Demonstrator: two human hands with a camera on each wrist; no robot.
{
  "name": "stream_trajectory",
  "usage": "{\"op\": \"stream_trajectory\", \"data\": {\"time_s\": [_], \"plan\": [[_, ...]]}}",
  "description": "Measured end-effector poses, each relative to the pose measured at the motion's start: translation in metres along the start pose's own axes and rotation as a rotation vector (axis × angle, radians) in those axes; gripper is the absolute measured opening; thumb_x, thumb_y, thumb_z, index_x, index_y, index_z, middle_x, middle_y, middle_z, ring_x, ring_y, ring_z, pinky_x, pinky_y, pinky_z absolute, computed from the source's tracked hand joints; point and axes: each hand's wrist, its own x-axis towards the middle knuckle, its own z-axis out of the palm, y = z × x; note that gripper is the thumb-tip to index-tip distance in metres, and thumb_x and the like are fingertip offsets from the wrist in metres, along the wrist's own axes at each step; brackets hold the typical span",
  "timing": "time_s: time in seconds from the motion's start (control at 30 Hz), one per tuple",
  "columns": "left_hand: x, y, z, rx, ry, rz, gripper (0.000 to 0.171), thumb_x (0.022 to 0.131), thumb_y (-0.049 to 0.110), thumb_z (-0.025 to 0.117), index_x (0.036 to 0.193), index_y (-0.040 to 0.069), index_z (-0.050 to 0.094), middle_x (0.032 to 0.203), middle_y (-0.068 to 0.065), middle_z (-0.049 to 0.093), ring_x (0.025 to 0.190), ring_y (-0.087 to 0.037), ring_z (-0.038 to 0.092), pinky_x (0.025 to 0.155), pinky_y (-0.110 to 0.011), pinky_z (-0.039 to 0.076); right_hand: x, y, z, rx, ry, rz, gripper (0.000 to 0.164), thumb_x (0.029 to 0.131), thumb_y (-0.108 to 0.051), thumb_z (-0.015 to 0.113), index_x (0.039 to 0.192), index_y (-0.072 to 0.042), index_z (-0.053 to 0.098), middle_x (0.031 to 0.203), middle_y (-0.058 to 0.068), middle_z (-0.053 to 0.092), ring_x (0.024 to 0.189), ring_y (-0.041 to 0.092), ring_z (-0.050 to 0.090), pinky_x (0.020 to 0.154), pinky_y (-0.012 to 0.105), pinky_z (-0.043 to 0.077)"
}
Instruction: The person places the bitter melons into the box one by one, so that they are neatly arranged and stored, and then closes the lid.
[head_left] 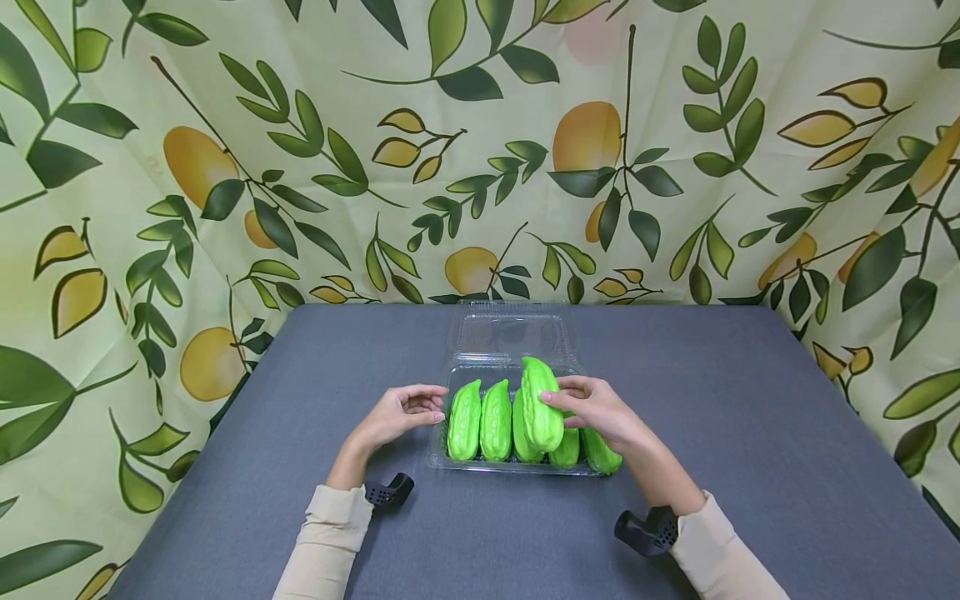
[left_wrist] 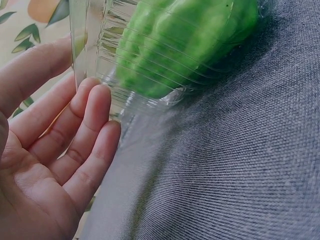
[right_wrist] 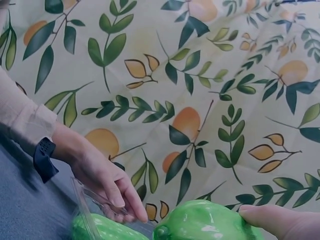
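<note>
A bright green, bumpy bitter melon (head_left: 540, 408), pointed at its top, is pinched between the thumb and fingers of my right hand (head_left: 600, 410). It is tilted nearly upright above the clear plastic container (head_left: 517, 468), hiding part of the melons below. More bitter melons, such as the leftmost melon (head_left: 464, 421), lie side by side in the tray. My left hand (head_left: 397, 414) is at the tray's left rim, fingers loosely bent. Up close in the left wrist view, its fingertips (left_wrist: 102, 95) touch the clear wall. The right wrist view shows the held melon (right_wrist: 200, 222) beside my thumb.
The container's clear hinged lid (head_left: 513, 329) lies folded back behind the tray. A grey-blue cloth (head_left: 360, 350) covers the table. Behind and at the sides hangs a curtain (head_left: 517, 125) printed with leaves and fruit. Each wrist wears a black camera (head_left: 390, 490).
</note>
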Motion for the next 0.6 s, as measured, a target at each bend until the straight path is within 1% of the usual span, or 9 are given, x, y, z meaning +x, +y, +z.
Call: {"op": "stream_trajectory", "data": {"time_s": [0.13,0.33,0.6], "plan": [[0.0,0.0,0.0,0.001,0.0,-0.001,0.048,0.085,0.006,0.071,0.127,-0.011,0.055,0.112,-0.034,0.059,0.087,0.002,0.061,0.079,-0.013,0.053,0.001,-0.001,0.005,0.012,-0.005,-0.006,0.067,0.093,-0.027,0.063,0.142,0.009,0.035,0.138,0.032,0.049,0.123,0.037,0.055,0.09,0.039,0.057],[0.0,0.0,0.0,0.0,-0.006,0.001,0.048,0.086,0.006,0.071,0.127,-0.011,0.055,0.113,-0.035,0.058,0.088,0.001,0.062,0.08,-0.013,0.054,0.005,0.0,0.011,0.035,-0.007,-0.004,0.065,0.092,-0.026,0.064,0.141,0.008,0.038,0.131,0.029,0.054,0.115,0.028,0.061,0.087,0.037,0.058],[0.0,0.0,-0.001,0.002,-0.006,-0.005,0.048,0.086,0.007,0.07,0.128,-0.01,0.055,0.113,-0.035,0.058,0.088,0.002,0.062,0.079,-0.013,0.054,0.008,-0.002,0.018,0.046,-0.013,0.002,0.064,0.092,-0.027,0.064,0.141,0.006,0.039,0.131,0.028,0.054,0.117,0.031,0.06,0.088,0.037,0.058]]}}
